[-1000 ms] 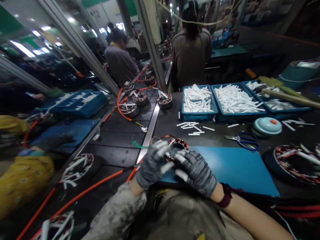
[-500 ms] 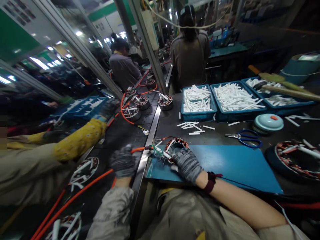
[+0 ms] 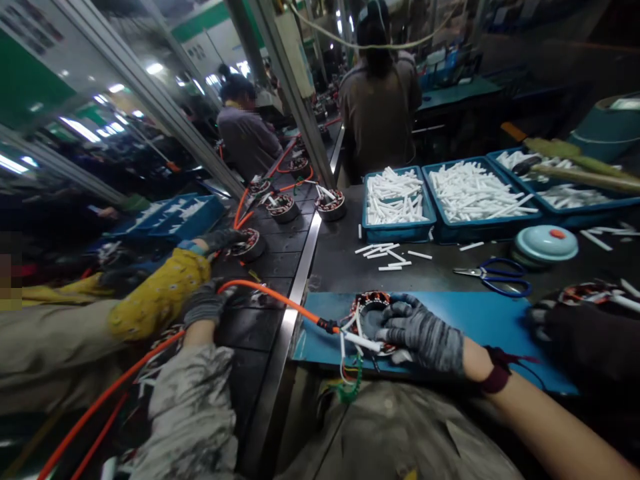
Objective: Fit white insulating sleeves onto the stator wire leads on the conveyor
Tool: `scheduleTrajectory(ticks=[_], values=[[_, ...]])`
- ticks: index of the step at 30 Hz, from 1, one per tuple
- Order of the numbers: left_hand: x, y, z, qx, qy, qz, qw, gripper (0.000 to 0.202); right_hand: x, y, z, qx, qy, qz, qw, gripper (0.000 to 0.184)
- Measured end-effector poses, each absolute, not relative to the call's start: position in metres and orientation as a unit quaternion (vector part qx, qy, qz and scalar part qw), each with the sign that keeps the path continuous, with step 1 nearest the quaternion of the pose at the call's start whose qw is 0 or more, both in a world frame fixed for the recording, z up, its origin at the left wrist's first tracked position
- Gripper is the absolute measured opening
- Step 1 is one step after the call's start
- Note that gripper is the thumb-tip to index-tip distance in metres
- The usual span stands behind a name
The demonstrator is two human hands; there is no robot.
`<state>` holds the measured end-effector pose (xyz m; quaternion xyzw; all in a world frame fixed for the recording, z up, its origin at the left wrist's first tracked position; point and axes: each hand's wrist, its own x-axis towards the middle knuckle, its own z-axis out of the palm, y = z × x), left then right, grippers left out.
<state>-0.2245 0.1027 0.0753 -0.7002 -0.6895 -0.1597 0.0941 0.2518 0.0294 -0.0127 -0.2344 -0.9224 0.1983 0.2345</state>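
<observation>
A round motor stator [image 3: 371,308] with copper windings and white sleeves lies on a blue mat [image 3: 480,323] in front of me. My right hand [image 3: 417,330], in a grey glove, rests on the stator with its fingers curled over the rim. An orange cable [image 3: 265,297] runs from the stator's leads leftward. My left hand [image 3: 206,303], also gloved, is closed round that cable over the black conveyor [image 3: 250,333]. A green tie [image 3: 350,390] hangs from the leads at the mat's front edge.
A neighbour's yellow-sleeved arm [image 3: 160,290] reaches to a stator [image 3: 247,245] on the conveyor just left of my left hand. Blue bins of white sleeves [image 3: 397,200], loose sleeves, blue scissors [image 3: 495,273] and a teal lid [image 3: 545,243] lie behind the mat. Another stator [image 3: 595,293] sits at right. Workers stand beyond.
My left hand left the stator, went out over the conveyor and closed on the orange cable, lifting it. My right hand stayed on the stator. The neighbour's arm reached in.
</observation>
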Motion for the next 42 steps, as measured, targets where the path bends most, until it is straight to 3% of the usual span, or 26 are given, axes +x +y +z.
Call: scheduleTrajectory(ticks=[3, 9, 13, 16, 19, 22, 24, 26, 31, 33, 38, 42], values=[[-0.188, 0.088, 0.081, -0.723, -0.665, -0.181, 0.051, 0.041, 0.263, 0.035, -0.010, -0.220, -0.933, 0.186, 0.216, 0.036], [-0.076, 0.078, 0.076, -0.923, -0.283, -0.128, -0.226, 0.033, 0.273, 0.032, -0.019, -0.255, -0.931, 0.136, 0.225, 0.032], [-0.064, 0.076, 0.049, -0.901, -0.259, -0.158, -0.311, 0.033, 0.267, 0.005, -0.022, -0.321, -0.896, 0.098, 0.291, 0.038], [-0.070, 0.065, 0.043, -0.894, -0.259, -0.202, -0.306, 0.032, 0.256, -0.013, -0.025, -0.354, -0.862, 0.089, 0.352, 0.044], [-0.064, 0.045, 0.052, -0.904, -0.259, -0.225, -0.254, 0.033, 0.252, -0.017, -0.032, -0.352, -0.842, 0.116, 0.393, 0.032], [-0.045, 0.021, 0.069, -0.922, -0.300, -0.205, -0.134, 0.035, 0.258, -0.010, -0.035, -0.350, -0.818, 0.157, 0.429, 0.019], [-0.030, 0.006, 0.079, -0.918, -0.349, -0.184, -0.040, 0.037, 0.265, -0.006, -0.031, -0.363, -0.794, 0.182, 0.452, 0.020], [-0.018, -0.004, 0.087, -0.905, -0.383, -0.184, 0.021, 0.042, 0.270, -0.005, -0.019, -0.378, -0.781, 0.195, 0.458, 0.029], [-0.006, -0.008, 0.100, -0.901, -0.404, -0.150, 0.060, 0.041, 0.261, -0.014, 0.027, -0.330, -0.822, 0.246, 0.394, 0.076], [-0.004, -0.009, 0.106, -0.907, -0.401, -0.116, 0.059, 0.037, 0.250, -0.016, 0.039, -0.363, -0.804, 0.273, 0.385, 0.080], [0.002, -0.018, 0.122, -0.909, -0.403, -0.085, 0.073, 0.040, 0.214, -0.005, 0.035, -0.423, -0.795, 0.283, 0.330, 0.043], [-0.002, 0.003, 0.130, -0.900, -0.422, -0.068, -0.084, 0.036, 0.205, 0.017, 0.035, -0.351, -0.860, 0.284, 0.237, 0.023]])
